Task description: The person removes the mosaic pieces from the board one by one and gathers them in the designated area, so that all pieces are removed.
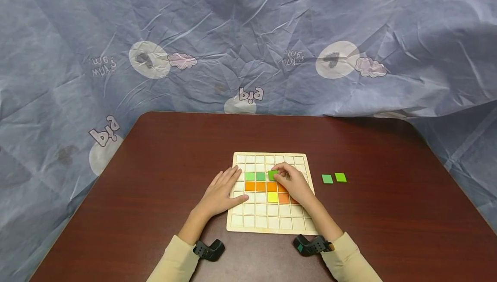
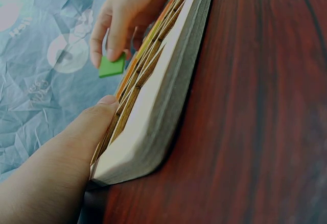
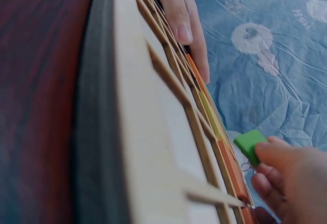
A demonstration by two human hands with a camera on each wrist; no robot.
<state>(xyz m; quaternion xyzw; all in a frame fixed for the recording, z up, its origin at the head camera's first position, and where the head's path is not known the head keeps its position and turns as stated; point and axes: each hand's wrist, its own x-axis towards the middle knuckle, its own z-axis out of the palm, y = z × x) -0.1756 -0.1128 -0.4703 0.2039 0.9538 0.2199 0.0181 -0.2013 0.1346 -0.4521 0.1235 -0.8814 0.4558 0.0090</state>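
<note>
A pale wooden grid board (image 1: pixel 252 221) lies on the table, with colored square tiles in some of its cells. My right hand (image 1: pixel 292 183) pinches a bright green tile (image 1: pixel 272 175) between thumb and fingers, just over the board beside the darker green tile (image 1: pixel 260 176). That tile shows tilted above the board in the left wrist view. Below the green row sit orange tiles (image 1: pixel 260 186), and a yellow tile (image 1: pixel 272 197) is under those. My left hand (image 1: pixel 219 192) rests with fingers spread on the board's left edge, thumb over the lower cells.
Two loose tiles, a teal-green one (image 1: pixel 327 179) and a bright green one (image 1: pixel 340 177), lie on the dark red-brown table (image 1: pixel 186 144) right of the board. A wrinkled blue-grey cloth (image 1: pixel 217 36) hangs behind the table's far edge.
</note>
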